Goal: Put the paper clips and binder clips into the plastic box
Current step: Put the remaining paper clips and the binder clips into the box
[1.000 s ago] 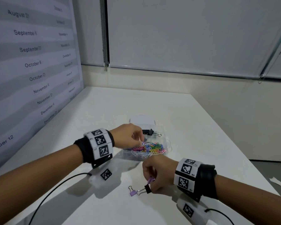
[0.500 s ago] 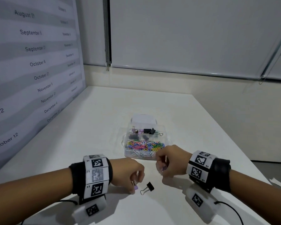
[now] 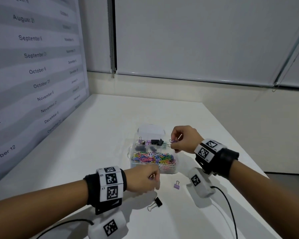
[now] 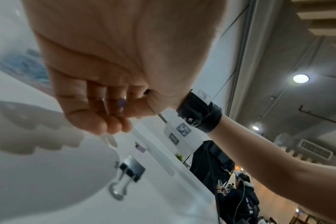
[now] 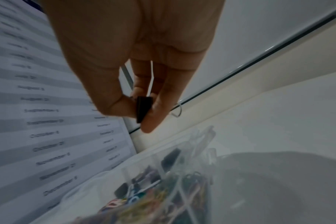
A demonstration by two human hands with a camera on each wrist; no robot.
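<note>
The clear plastic box point(image 3: 169, 170) holds coloured paper clips point(image 3: 153, 156) in its front compartment and several binder clips point(image 3: 154, 142) behind. My right hand point(image 3: 173, 145) hovers over the box's back right corner and pinches a purple binder clip point(image 3: 175, 144). That clip point(image 5: 143, 109) looks dark in the right wrist view, between thumb and fingers point(image 5: 153, 119). My left hand point(image 3: 154, 180) is curled in front of the box around a small purple binder clip point(image 4: 122, 104). A black binder clip point(image 3: 156, 203) and another purple one point(image 3: 177, 184) lie on the table.
The white table point(image 3: 110, 135) ends at a right edge close to my right forearm. A wall chart with dates point(image 3: 33, 69) stands along the left. The box's open lid point(image 3: 150, 129) lies behind it. Cables point(image 3: 230, 209) trail from both wrist cameras.
My right hand has carried its purple clip up and away to the box's back compartment. My left hand has lifted off the table with a purple clip, leaving the black one behind.
</note>
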